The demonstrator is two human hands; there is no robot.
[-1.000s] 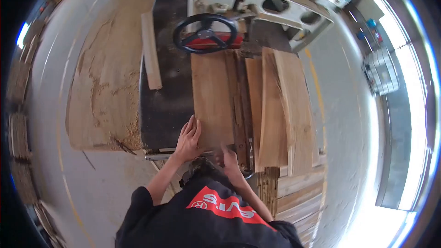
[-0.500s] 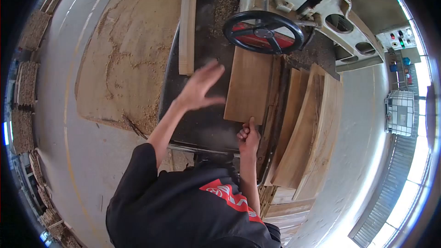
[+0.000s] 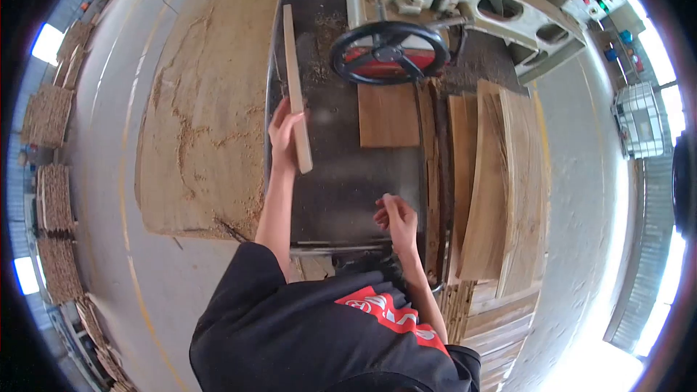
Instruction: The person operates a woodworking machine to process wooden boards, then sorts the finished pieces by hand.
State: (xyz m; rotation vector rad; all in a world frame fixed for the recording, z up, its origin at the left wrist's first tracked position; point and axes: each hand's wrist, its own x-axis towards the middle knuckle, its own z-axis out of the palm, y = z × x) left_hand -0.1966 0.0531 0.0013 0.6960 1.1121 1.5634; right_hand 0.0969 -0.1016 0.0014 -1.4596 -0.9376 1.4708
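Note:
My left hand is wrapped round the lower part of a narrow wooden strip. The strip lies lengthwise at the left side of the dark machine table, its narrow edge turned up. Over the same table, my right hand is loosely curled, with nothing visible in it. Ahead of that hand and apart from it lies a flat brown board; its far end is hidden under the black handwheel.
Several long planks are stacked at the right of the table. On the left is a large panel strewn with wood shavings. The pale machine body rises ahead, and a control box with coloured buttons stands at the far right.
My left hand has closed on the wooden strip, which is now tipped onto its edge. My right hand has come off the brown board, which has slid farther under the handwheel.

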